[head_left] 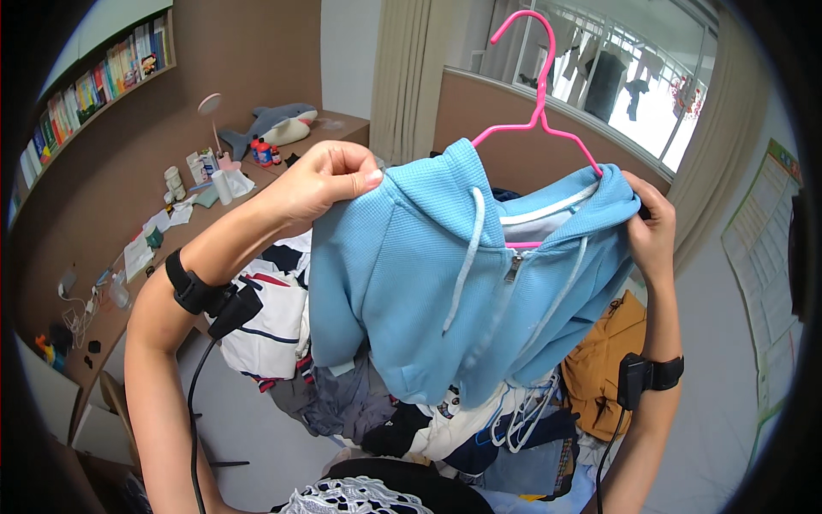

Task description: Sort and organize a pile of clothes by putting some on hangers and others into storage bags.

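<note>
A light blue zip hoodie (428, 283) hangs spread out in front of me on a pink hanger (543, 94), whose hook points up above the collar. My left hand (334, 178) pinches the hoodie at its left shoulder. At the opposite side, my right hand (652, 221) grips the cloth near the hood and shoulder, its fingertips partly behind the fabric. White drawstrings dangle down the front, and the zipper pull sits near the neck. The hanger's lower bar shows through the neck opening; the rest of it is hidden inside.
Below the hoodie lies a large heap of clothes (342, 398), with white hangers (524, 420) and a mustard-brown garment (606, 368) on it. Along the left runs a brown desk (111, 321) bearing a plush shark (278, 124), bottles and papers. A bookshelf (103, 81) hangs above.
</note>
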### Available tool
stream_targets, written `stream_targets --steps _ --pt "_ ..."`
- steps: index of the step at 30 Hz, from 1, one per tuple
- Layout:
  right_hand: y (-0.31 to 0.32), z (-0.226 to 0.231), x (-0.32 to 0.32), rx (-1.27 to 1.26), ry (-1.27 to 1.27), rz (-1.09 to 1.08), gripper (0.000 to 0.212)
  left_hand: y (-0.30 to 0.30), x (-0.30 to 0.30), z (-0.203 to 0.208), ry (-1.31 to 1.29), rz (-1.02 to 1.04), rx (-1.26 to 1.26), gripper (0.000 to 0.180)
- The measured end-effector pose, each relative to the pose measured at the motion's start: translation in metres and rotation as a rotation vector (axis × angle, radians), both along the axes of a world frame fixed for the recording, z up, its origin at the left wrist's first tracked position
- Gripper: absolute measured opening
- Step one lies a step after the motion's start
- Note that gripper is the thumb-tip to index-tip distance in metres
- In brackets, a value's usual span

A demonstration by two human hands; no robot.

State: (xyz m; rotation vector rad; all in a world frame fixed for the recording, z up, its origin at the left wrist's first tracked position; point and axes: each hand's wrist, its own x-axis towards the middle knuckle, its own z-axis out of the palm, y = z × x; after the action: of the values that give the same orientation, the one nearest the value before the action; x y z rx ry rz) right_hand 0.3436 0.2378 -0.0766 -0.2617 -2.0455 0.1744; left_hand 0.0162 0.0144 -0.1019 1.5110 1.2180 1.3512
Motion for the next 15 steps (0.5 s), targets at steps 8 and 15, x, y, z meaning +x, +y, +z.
stream_targets --steps 8,15 --pt "-0.005 -0.010 0.000 0.051 -0.191 -0.058 0.046 -0.010 0.044 0.032 0.730 0.653 0.830 0.012" --pt "-0.017 -0.003 -0.005 0.133 0.082 -0.012 0.044 0.007 0.012 0.004 0.935 0.674 0.478 0.025"
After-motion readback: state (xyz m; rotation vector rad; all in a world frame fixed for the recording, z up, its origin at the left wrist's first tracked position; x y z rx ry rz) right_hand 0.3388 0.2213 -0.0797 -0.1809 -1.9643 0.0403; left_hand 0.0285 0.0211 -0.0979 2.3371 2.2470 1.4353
